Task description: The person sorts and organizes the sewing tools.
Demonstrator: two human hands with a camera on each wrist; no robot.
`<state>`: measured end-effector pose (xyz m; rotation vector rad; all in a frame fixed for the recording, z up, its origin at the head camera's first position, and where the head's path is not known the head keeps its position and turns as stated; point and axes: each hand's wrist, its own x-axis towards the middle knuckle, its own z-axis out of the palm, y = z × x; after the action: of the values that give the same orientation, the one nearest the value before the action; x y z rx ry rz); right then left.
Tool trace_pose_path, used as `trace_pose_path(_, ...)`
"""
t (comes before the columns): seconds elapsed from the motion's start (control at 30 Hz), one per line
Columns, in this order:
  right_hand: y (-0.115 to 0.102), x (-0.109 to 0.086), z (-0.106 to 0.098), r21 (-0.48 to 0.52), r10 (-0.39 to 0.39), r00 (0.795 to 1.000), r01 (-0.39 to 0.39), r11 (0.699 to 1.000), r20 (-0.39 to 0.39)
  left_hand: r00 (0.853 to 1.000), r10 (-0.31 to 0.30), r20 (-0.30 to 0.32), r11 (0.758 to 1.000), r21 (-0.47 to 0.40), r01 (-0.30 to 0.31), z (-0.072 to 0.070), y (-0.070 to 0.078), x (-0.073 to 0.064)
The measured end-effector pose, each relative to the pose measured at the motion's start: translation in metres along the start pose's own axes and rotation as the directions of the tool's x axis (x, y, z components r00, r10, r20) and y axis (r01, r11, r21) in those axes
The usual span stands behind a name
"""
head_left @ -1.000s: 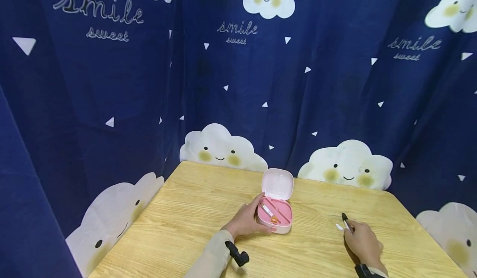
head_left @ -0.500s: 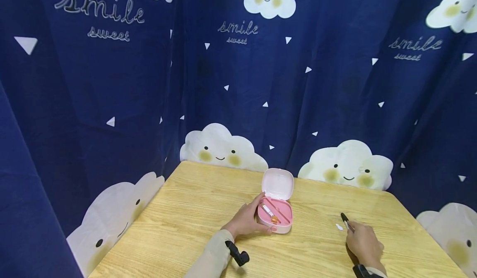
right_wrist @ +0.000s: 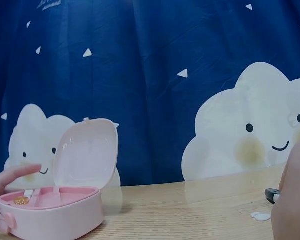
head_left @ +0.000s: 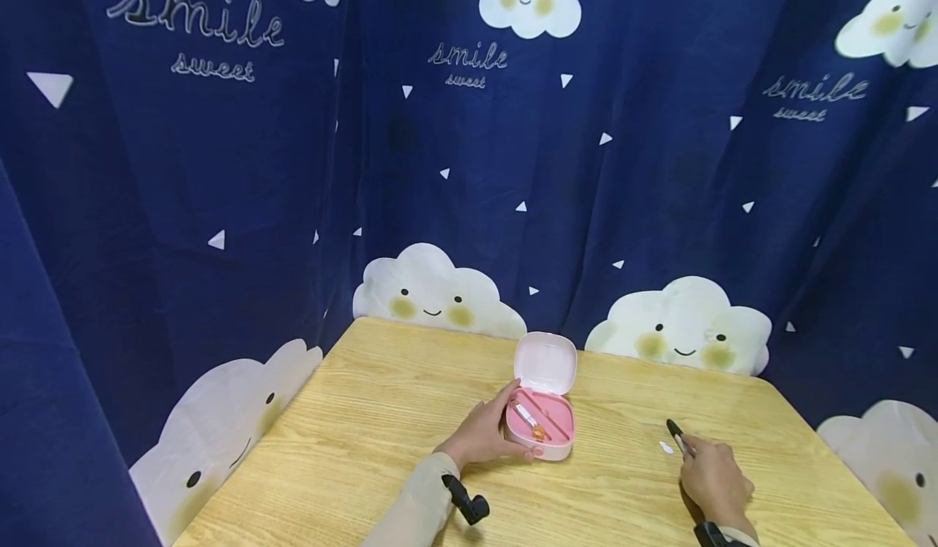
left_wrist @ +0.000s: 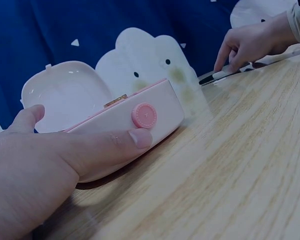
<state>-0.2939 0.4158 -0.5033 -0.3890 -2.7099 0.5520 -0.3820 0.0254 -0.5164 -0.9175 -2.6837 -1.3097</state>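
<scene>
A small pink box (head_left: 540, 452) stands on the table with its pale lid (head_left: 545, 363) raised. My left hand (head_left: 484, 433) grips the box at its left side, and in the left wrist view the thumb lies along the front beside a round pink button (left_wrist: 144, 115). Inside, a divider crosses the pink tray, and left of it lie a narrow white piece (head_left: 524, 413) and an orange-gold round piece (head_left: 539, 432). To the right, my right hand (head_left: 714, 474) pinches a slim pen-like stick (head_left: 675, 431), black at its far end and whitish behind.
Just left of the stick, a small flat white piece (head_left: 665, 448) lies on the wooden table (head_left: 410, 376). Behind the table hangs a blue curtain (head_left: 440, 148) with clouds, reaching down to the back edge. A black wrist camera (head_left: 466, 501) sticks out from the left wrist.
The black end of the stick has swung slightly left in my right hand, and that hand has shifted a little. My left hand and the box have stayed put.
</scene>
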Motion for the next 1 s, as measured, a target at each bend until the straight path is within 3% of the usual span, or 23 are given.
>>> trace_pose_path(0.63,-0.006,0.001,-0.002,0.014,0.039,0.999,-0.039,0.999,-0.033,1.0,-0.012,0.001,1.0,-0.003,0.012,-0.001,0.001,-0.001)
trace_pose_path(1.0,-0.011,0.001,0.001,0.035,0.005,0.995,-0.002,0.999,-0.1,1.0,0.0,-0.005,1.0,-0.008,0.0,0.0,0.0,-0.001)
